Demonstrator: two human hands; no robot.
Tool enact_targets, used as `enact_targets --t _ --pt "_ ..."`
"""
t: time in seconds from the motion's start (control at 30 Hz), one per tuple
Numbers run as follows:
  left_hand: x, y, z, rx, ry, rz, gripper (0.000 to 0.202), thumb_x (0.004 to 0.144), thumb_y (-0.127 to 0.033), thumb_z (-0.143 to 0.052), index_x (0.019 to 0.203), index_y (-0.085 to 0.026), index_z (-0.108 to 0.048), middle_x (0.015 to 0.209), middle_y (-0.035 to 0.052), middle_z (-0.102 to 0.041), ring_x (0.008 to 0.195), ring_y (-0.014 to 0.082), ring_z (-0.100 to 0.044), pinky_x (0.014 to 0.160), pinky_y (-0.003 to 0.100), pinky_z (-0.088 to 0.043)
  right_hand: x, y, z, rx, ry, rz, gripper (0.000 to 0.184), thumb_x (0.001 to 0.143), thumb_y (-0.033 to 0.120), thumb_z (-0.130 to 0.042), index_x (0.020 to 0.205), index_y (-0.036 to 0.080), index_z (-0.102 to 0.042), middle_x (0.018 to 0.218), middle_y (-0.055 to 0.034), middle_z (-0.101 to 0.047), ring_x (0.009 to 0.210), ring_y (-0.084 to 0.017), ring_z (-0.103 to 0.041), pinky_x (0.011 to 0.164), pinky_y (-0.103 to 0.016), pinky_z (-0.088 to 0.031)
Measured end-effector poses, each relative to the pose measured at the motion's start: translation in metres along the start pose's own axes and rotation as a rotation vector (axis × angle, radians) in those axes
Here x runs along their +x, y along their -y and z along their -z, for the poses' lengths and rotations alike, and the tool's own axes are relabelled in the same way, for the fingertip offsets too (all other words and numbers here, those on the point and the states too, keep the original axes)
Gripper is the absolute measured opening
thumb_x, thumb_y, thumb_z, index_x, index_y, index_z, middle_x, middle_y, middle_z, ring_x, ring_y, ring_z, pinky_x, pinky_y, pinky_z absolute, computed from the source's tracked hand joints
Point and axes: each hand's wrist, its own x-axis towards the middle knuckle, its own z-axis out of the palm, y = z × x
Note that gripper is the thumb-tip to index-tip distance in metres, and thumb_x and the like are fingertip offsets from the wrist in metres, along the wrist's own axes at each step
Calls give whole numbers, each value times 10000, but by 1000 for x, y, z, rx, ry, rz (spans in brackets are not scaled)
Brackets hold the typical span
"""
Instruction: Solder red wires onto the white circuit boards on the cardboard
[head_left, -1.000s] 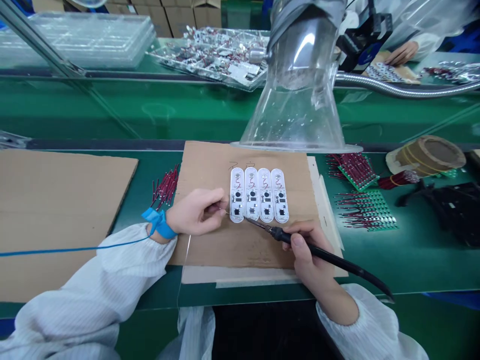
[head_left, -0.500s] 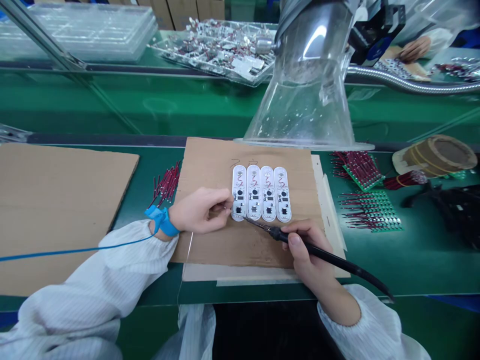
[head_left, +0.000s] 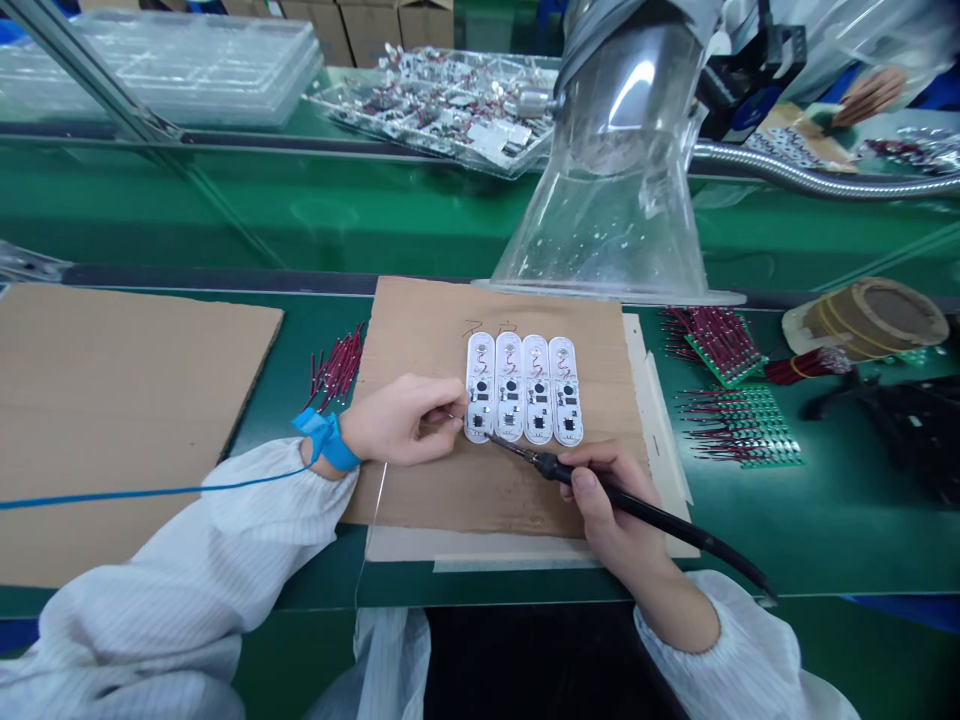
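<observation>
Several white oblong circuit boards (head_left: pixel 509 387) lie side by side in a row on a sheet of cardboard (head_left: pixel 427 330). My right hand (head_left: pixel 615 500) grips a black soldering iron (head_left: pixel 645 512) like a pen. Its tip meets the lower end of the leftmost board, near a small black chip. My left hand (head_left: pixel 405 420) is closed in a pinch at that board's left edge. A thin strand of solder wire (head_left: pixel 381 490) trails below this hand, and a short bit shows at its fingertips. A blue wrist strap (head_left: pixel 330 440) circles my left wrist.
Red wires (head_left: pixel 336 368) lie left of the cardboard. Green boards with red wires (head_left: pixel 750 425) lie to the right, near a round tan container (head_left: pixel 870 315). A clear fume hood (head_left: pixel 607 220) hangs above the boards. Behind, a tray (head_left: pixel 450 110) holds parts; another person's hand (head_left: pixel 870 95) shows.
My hands, the iron and the boards stay almost in place, with a slight shift of the whole view. The other person's hand at the back right has moved a little.
</observation>
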Motion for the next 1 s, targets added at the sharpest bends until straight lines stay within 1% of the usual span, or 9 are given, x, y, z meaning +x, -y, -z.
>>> enact_targets --t 0.1,0.27,0.43,0.5,0.67,0.73,0.87,1.0 --pt "0 0 1 8 -1 21 114 907 -147 -524 851 -241 -491 644 -89 -445 504 90 -374 512 232 -322 -1 -1 1 13 -17 5 128 1111 395 -691 1126 276 -736 915 -14 -791 693 -159 -723 627 -270 -610" --pt "0 1 1 6 17 0 131 892 -130 -519 841 -243 -477 637 -92 -430 504 92 -372 517 237 -320 2 -1 0 -11 47 -2 118 1102 391 -713 1116 276 -735 932 -16 -808 705 -160 -744 643 -272 -616" --pt "0 2 1 -14 16 -9 134 885 -121 -531 853 -243 -489 630 -97 -423 499 94 -360 508 236 -312 1 -2 0 -2 9 -4 186 1110 444 -693 1120 264 -738 878 -18 -785 683 -166 -725 621 -279 -617" --pt "-1 3 1 -20 23 -4 136 880 -118 -532 853 -244 -487 626 -97 -421 500 95 -360 507 236 -311 0 -2 0 -3 14 -12 216 1108 470 -692 1122 260 -739 866 -21 -781 677 -170 -723 616 -285 -616" --pt "0 3 1 -13 31 -12 156 864 -103 -534 844 -246 -474 631 -93 -439 508 96 -379 517 236 -317 0 -3 1 -1 94 -27 198 1099 464 -714 1159 277 -736 987 -40 -817 736 -177 -753 670 -302 -636" --pt "0 2 2 -10 40 -1 163 857 -104 -541 834 -248 -466 631 -91 -434 516 100 -369 522 240 -316 0 -4 1 6 96 -29 208 1101 474 -709 1164 277 -734 976 -40 -814 741 -181 -755 673 -306 -638" --pt "0 1 4 -12 48 25 168 847 -111 -543 824 -250 -452 627 -94 -407 520 103 -338 520 245 -305 -1 -4 2 15 56 -13 248 1103 514 -695 1151 273 -729 907 -31 -799 714 -181 -747 639 -296 -624" --pt "0 2 5 -21 44 -2 159 844 -101 -526 834 -247 -463 644 -89 -427 527 99 -367 518 235 -308 2 0 3 -11 107 -14 235 1097 505 -711 1157 278 -732 962 -35 -820 736 -181 -767 665 -299 -631"
